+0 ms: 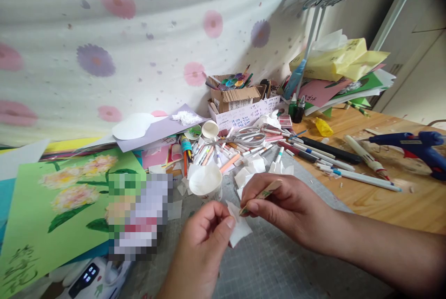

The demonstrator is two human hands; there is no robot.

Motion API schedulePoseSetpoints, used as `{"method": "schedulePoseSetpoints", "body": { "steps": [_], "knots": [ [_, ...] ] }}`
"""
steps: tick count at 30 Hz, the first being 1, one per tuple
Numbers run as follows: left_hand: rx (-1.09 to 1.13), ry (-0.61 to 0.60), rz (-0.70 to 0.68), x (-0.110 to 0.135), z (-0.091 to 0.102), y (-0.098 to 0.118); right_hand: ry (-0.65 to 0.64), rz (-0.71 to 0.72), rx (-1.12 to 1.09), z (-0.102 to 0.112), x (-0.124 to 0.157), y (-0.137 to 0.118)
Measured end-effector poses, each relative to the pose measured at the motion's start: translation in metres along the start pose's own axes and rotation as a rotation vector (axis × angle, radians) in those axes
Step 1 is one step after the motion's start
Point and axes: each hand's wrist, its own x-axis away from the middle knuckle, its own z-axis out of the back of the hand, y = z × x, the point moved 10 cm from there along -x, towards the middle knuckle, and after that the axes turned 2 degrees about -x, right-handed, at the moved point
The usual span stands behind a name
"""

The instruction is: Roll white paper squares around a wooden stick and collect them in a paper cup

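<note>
My left hand (211, 230) pinches a small piece of white paper (241, 230) between thumb and fingers, above the grey cutting mat (278, 262). In my right hand (282, 206) is a flat wooden stick (270, 189) with a green mark, held like a pen. The stick's lower tip meets or nearly meets the paper's upper right edge; I cannot tell if they touch. Just behind my left hand stands a white paper cup (205, 181). Crumpled white paper scraps (251, 169) lie behind my right hand.
Pens, scissors (249, 137) and brushes crowd the mat's back. A blue glue gun (411, 143) and a white pen (365, 155) lie at right. On the left are a green flower painting (69, 197) and a white device with a lit display (85, 279). A cardboard box (237, 99) stands behind.
</note>
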Motion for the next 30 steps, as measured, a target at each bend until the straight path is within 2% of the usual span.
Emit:
{"method": "schedulePoseSetpoints", "body": {
  "steps": [4, 7, 10, 13, 16, 21, 26, 30],
  "knots": [
    [-0.027, 0.039, -0.028, -0.001, 0.007, 0.003, 0.065, -0.021, 0.004, 0.011, -0.012, 0.011],
    [-0.072, 0.112, -0.062, -0.001, 0.020, 0.008, 0.144, -0.005, 0.043, 0.020, -0.025, 0.020],
    [-0.116, 0.266, -0.107, 0.000, 0.045, 0.020, 0.188, 0.021, 0.092, 0.020, -0.038, 0.025],
    [-0.202, 0.499, -0.218, 0.007, 0.078, 0.045, 0.195, 0.066, 0.149, 0.011, -0.050, 0.024],
    [-0.343, 0.613, -0.281, 0.008, 0.095, 0.062, 0.163, 0.118, 0.212, -0.002, -0.057, 0.019],
    [-0.556, 0.577, -0.247, -0.004, 0.094, 0.061, 0.106, 0.118, 0.286, -0.013, -0.063, 0.021],
    [-0.581, 0.563, -0.281, -0.010, 0.093, 0.064, 0.144, 0.035, 0.267, 0.000, -0.067, 0.031],
    [-0.511, 0.624, -0.358, 0.006, 0.094, 0.072, 0.178, 0.012, 0.192, 0.012, -0.056, 0.022]
  ]
}}
